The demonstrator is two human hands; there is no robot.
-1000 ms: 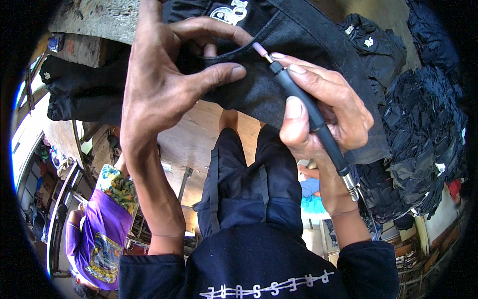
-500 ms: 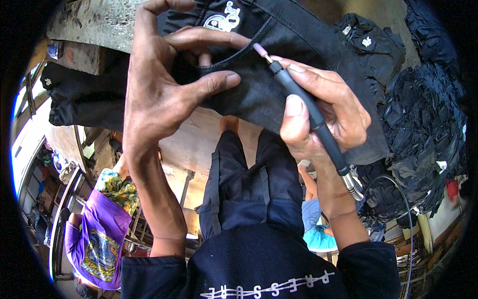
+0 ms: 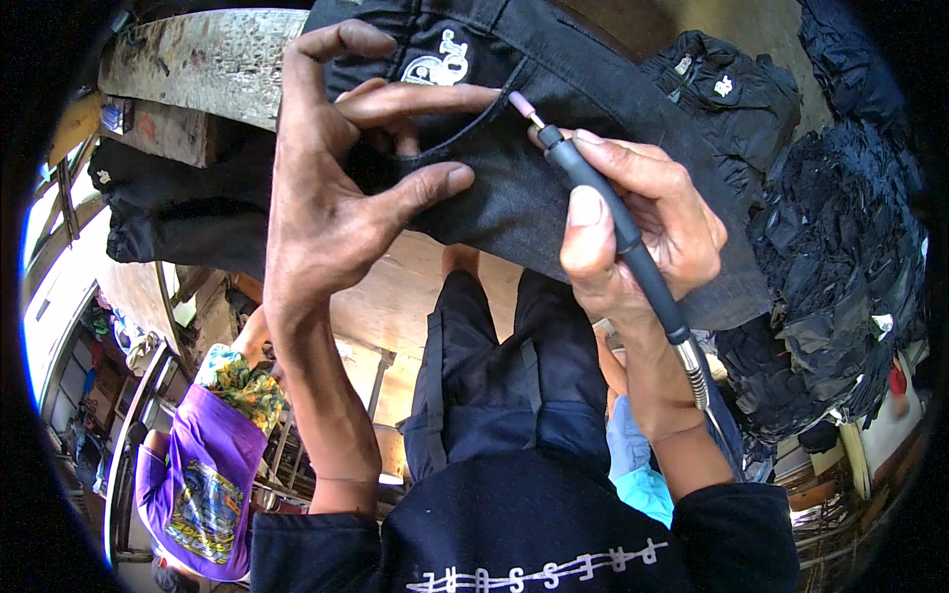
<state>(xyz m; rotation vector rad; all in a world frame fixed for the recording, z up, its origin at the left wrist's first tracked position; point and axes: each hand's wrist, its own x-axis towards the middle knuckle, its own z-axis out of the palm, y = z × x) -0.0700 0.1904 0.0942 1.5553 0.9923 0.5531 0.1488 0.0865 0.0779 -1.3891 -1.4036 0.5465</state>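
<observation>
Black trousers (image 3: 603, 217) are spread in front of me, with a curved pocket edge and a white patch (image 3: 438, 61) near the top. My left hand (image 3: 341, 203) is open at the pocket, thumb apart from the fingers. Its index finger stretches along the curved pocket seam, and other fingertips reach inside the pocket opening. Gripped like a pen in my right hand (image 3: 647, 222) is a black rotary tool handpiece (image 3: 625, 235), with a pinkish grinding tip (image 3: 520, 104). The tip lies by the pocket seam, close to my left index fingertip; whether it touches the cloth I cannot tell.
A large heap of black garments (image 3: 840, 227) lies on the right. A worn wooden plank (image 3: 198, 64) is at the upper left, above hanging black cloth (image 3: 178, 203). A person in a purple shirt (image 3: 203, 474) is at lower left; another in light blue (image 3: 641, 484) is partly hidden.
The view has shifted slightly. Both hands keep nearly the same pose at the pocket seam, and the handpiece's cable end now hangs closer to my right forearm.
</observation>
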